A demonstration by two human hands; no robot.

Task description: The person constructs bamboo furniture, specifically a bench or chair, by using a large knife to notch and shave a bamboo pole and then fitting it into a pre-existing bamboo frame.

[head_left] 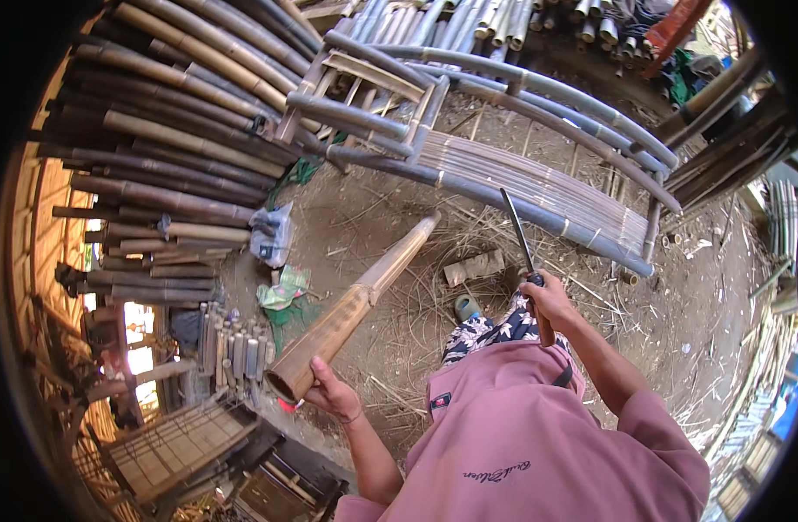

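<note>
My left hand (333, 395) grips a thick brown bamboo pole (342, 317) near its wide, hollow end. The pole slants away from me, and its far end narrows to a cut tip above the dirt floor. In my right hand (550, 300) is a long knife (516, 228), with fingers wrapped around its handle. Its dark, slim blade points up and away, apart from the pole. Below the handle end are my patterned trousers.
A bamboo bench (521, 183) stands ahead. A wooden block (474, 268) lies among shavings near a sandal (467, 306). Stacked bamboo poles (181, 157) line the left side, with a plastic bag (271, 235) beside them. A low slatted rack (177, 448) is at the lower left.
</note>
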